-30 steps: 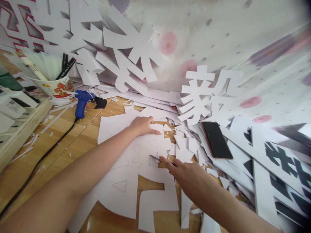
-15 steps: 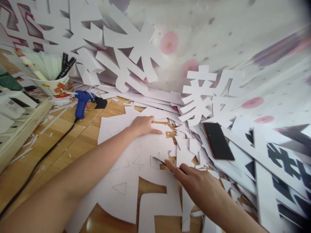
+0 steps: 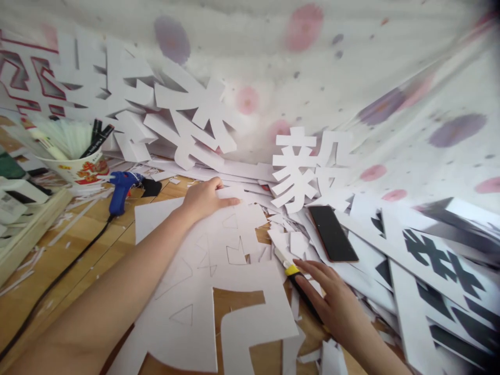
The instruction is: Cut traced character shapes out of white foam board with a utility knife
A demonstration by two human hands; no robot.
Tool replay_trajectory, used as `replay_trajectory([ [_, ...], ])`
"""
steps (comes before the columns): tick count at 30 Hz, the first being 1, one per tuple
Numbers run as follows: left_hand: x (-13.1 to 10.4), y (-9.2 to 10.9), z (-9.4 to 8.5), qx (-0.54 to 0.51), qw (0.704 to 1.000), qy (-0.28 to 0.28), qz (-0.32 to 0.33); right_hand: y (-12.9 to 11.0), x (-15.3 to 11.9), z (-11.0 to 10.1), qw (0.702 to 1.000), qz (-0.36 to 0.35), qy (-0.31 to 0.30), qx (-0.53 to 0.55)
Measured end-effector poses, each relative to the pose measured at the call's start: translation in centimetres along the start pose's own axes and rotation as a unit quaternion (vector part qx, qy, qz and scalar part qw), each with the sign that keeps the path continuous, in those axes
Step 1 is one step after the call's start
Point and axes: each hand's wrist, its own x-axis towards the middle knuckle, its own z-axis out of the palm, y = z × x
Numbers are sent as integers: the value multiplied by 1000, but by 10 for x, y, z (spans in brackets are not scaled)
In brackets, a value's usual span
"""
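My left hand (image 3: 205, 200) grips the far edge of a white sheet (image 3: 156, 333), thumb stretched over its top and the other fingers partly hidden. Drawn shapes, some of them triangles, mark the sheet, and its near part has curved and angular cutouts. To the sheet's right, my right hand (image 3: 328, 291) holds a utility knife (image 3: 308, 302) with a black handle and a yellow collar. The knife points away and to the left, its front end over loose paper scraps (image 3: 299, 242). Its blade is hard to make out.
A blue glue gun (image 3: 122, 190) with a black cord lies at left, near a paper cup (image 3: 84, 169) of glue sticks and markers. A phone (image 3: 332, 234) rests on cut sheets at right. Large white cut-out characters (image 3: 295, 169) lean against the flowered curtain (image 3: 312, 78).
The view has tilted up and turned right. My right hand has drawn the knife back from the outlined shape to the sheet's right side. My left hand stays at the far edge.
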Motion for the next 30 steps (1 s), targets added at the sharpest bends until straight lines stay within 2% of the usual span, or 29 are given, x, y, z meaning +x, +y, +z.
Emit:
replay_trajectory([
  [1,-1,2,-2,6,1000,4,0,-10,6,-1,996,41,-8,77],
  [3,-3,7,-4,23,1000,15,0,-32,21,-1,966,80,-43,241],
  [5,-5,10,-5,37,999,27,-2,-52,37,1,945,95,-98,297],
  [7,-7,12,-6,42,999,35,-2,-68,52,4,939,101,-137,298],
  [11,-7,13,-6,36,999,35,-1,-81,68,9,956,64,-131,253],
  [19,-6,11,-3,29,999,18,-19,-78,69,18,938,76,-160,299],
  [30,-5,8,6,25,1000,15,-4,-83,71,16,961,123,-153,195],
])
